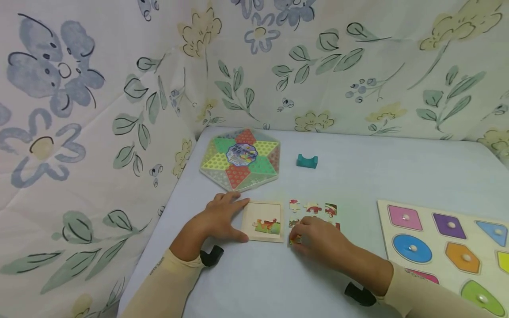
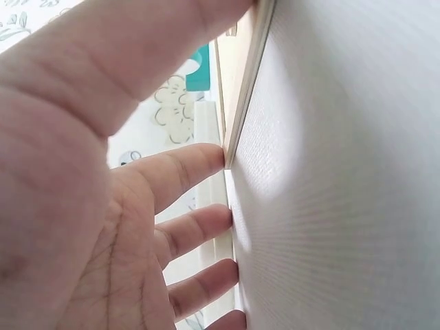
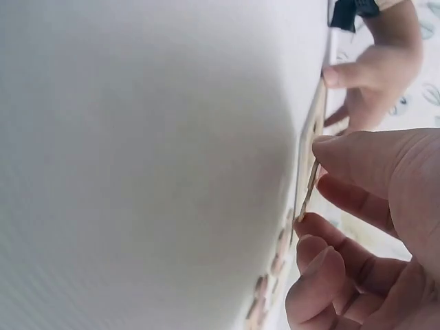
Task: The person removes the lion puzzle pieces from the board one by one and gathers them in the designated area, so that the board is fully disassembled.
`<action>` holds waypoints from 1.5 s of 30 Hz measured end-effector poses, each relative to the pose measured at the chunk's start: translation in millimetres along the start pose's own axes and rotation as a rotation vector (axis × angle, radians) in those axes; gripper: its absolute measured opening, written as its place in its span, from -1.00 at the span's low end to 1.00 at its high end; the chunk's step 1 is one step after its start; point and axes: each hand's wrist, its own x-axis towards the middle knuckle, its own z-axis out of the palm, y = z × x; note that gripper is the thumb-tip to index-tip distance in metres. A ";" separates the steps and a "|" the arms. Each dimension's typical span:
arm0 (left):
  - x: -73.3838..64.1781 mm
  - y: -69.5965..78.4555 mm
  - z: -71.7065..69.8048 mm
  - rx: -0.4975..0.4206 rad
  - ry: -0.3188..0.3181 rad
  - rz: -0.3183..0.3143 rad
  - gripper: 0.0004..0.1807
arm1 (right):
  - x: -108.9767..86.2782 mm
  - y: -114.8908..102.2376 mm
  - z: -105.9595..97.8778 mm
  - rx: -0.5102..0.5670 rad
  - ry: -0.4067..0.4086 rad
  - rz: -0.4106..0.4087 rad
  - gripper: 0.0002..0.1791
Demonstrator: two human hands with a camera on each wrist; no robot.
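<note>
A small square wooden puzzle tray (image 1: 260, 212) lies flat in front of me, with joined jigsaw pieces (image 1: 267, 226) in its lower right part. My left hand (image 1: 224, 218) is spread beside it, thumb and index fingertip at its left edge. In the left wrist view, those fingers (image 2: 185, 172) reach the tray's thin wooden side (image 2: 242, 103). To the tray's right, my right hand (image 1: 324, 240) bends over loose jigsaw pieces (image 1: 313, 207) laid in rows, hiding some. The right wrist view has a thin puzzle piece (image 3: 311, 184) pinched between thumb and fingers.
Behind the tray lies a hexagonal Chinese checkers board (image 1: 258, 176) with a coloured star. A teal curved block (image 1: 307, 162) stands to its right. At the right is a shape board (image 1: 429, 229) with knobbed pieces. Floral cloth (image 1: 258, 88) hangs behind the white table (image 1: 238, 282).
</note>
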 end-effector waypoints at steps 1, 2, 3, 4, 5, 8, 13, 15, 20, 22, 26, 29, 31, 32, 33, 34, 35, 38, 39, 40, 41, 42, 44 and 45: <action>-0.1 -0.3 0.1 0.002 -0.002 0.000 0.13 | -1.4 0.0 2.0 0.000 0.003 -0.007 -0.85; 0.0 -0.6 0.3 0.002 -0.001 -0.001 0.13 | -2.6 -0.2 3.5 -0.003 0.005 -0.009 -0.85; 0.0 -0.8 0.5 0.000 -0.001 -0.002 0.13 | -3.4 -0.5 4.8 -0.005 0.007 -0.009 -0.86; 0.0 -0.9 0.7 -0.002 0.000 -0.003 0.13 | -4.0 -0.7 5.8 -0.006 0.008 -0.011 -0.86; 0.1 -0.9 0.9 -0.003 0.000 -0.004 0.13 | -4.6 -0.7 6.7 -0.009 0.011 -0.009 -0.86; -0.6 -1.7 1.0 -0.010 0.001 -0.011 0.13 | -4.6 -0.8 8.4 -0.012 0.022 -0.029 -0.87; -1.0 -1.9 0.6 -0.012 0.003 -0.013 0.13 | -0.8 -1.3 6.7 -0.026 0.018 -0.054 -0.85; -0.8 -1.8 0.4 -0.016 0.003 -0.014 0.13 | 5.7 -4.6 3.9 -0.040 0.007 -0.039 -0.83; -1.4 -4.2 -0.1 -0.019 0.012 -0.018 0.13 | 37.6 -21.8 -1.0 -0.021 -0.056 0.015 -0.72; -1.4 -5.3 0.1 -0.016 0.014 -0.013 0.13 | 51.6 -28.5 0.2 0.002 -0.105 0.039 -0.67; -0.8 -6.6 0.9 -0.007 0.013 0.004 0.12 | 72.5 -37.6 7.0 0.006 -0.191 0.072 -0.59; -0.7 -6.0 0.6 -0.007 0.012 0.011 0.13 | 80.8 -41.3 11.0 0.002 -0.217 0.096 -0.60; -0.6 -4.5 -0.1 -0.005 0.011 0.012 0.13 | 83.3 -42.3 12.4 0.012 -0.223 0.113 -0.64; -0.5 -3.6 -0.5 -0.003 0.012 0.014 0.13 | 83.8 -42.6 12.4 0.018 -0.225 0.122 -0.66; -0.3 -2.8 -1.0 -0.001 0.011 0.013 0.13 | 84.0 -42.8 12.3 0.021 -0.228 0.128 -0.67; -0.2 -2.2 -1.3 0.004 0.012 0.015 0.12 | 84.1 -42.8 12.3 0.026 -0.231 0.132 -0.68; -0.2 -1.7 -1.7 0.011 0.011 0.014 0.12 | 84.1 -42.9 12.2 0.032 -0.235 0.137 -0.68; -0.2 -1.0 -2.1 0.019 0.007 0.010 0.12 | 83.9 -42.1 11.9 0.050 -0.235 0.145 -0.67; -0.2 -1.0 -2.0 0.020 0.007 0.009 0.12 | 83.5 -41.8 11.4 0.058 -0.234 0.145 -0.67; -0.2 -1.1 -1.9 0.022 0.006 0.008 0.12 | 83.4 -41.4 11.2 0.069 -0.232 0.145 -0.67; -0.5 -1.1 -2.0 0.022 0.005 0.006 0.12 | 82.8 -41.4 9.9 0.081 -0.226 0.144 -0.67; -0.8 -1.1 -2.2 0.022 0.004 0.005 0.12 | 82.0 -41.1 8.6 0.088 -0.219 0.141 -0.68; -1.3 -1.4 -2.3 0.023 0.004 0.001 0.12 | 79.4 -41.3 4.0 0.100 -0.200 0.137 -0.69; -1.6 -1.6 -2.4 0.024 0.003 -0.002 0.12 | 77.6 -41.0 1.3 0.099 -0.190 0.141 -0.68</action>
